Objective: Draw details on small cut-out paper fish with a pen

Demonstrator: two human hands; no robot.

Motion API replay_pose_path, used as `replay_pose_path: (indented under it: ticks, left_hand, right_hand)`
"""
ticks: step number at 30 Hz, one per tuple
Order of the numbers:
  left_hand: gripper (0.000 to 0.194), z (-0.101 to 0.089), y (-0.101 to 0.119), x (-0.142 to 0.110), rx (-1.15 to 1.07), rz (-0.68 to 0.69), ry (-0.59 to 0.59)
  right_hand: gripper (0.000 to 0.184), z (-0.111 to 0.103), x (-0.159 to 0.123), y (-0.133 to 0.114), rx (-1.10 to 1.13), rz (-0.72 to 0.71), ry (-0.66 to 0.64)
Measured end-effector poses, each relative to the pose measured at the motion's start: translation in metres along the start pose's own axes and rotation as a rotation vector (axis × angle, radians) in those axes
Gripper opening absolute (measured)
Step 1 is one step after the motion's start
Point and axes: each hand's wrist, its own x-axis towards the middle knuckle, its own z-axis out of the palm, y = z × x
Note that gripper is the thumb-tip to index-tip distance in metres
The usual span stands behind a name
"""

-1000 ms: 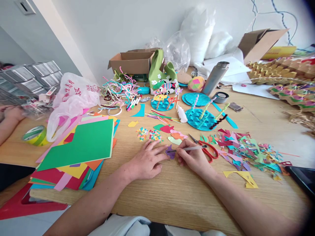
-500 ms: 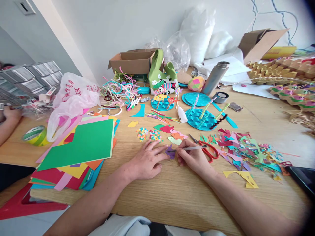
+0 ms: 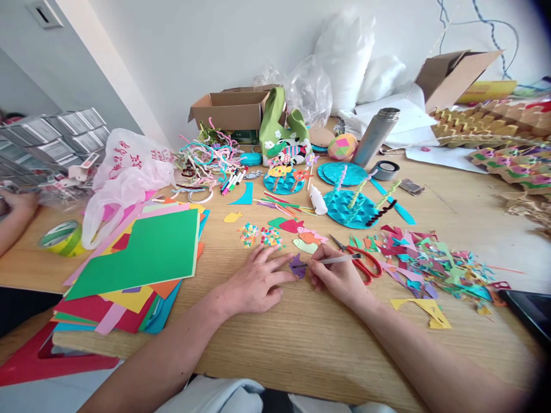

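A small purple paper fish (image 3: 298, 267) lies flat on the table between my hands. My left hand (image 3: 257, 279) rests with its fingers spread, the fingertips at the fish's left edge. In my right hand (image 3: 333, 274) is a slim pen (image 3: 338, 260), its tip on the purple paper. Just beyond lie a pale green paper fish (image 3: 305, 246), a red one (image 3: 291, 225) and others overlapping them. Orange-handled scissors (image 3: 365, 265) lie partly behind my right hand. Two heaps of paper confetti (image 3: 271, 236) sit beyond my left fingers.
Coloured paper sheets (image 3: 146, 252) are stacked at left beside green tape (image 3: 62, 236). Paper scraps (image 3: 447, 269) spread at right near a dark device (image 3: 529, 312). Behind stand a glue bottle (image 3: 318, 201), blue discs (image 3: 350, 209) with pipe cleaners, and a steel flask (image 3: 376, 137). Another person's hand (image 3: 21, 201) shows far left.
Almost nothing differs. Both my hands stay in place, with the pen still on the purple fish; the view has shifted very slightly.
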Motion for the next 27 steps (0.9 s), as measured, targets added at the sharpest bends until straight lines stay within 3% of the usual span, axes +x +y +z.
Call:
replay_pose_path:
  ticks: [27]
  left_hand:
    - [0.040,0.0011,-0.0010,-0.0011,0.002,0.007,0.008]
  right_hand:
    - [0.029,0.0016,0.0003,-0.0047,0.027,0.022,0.013]
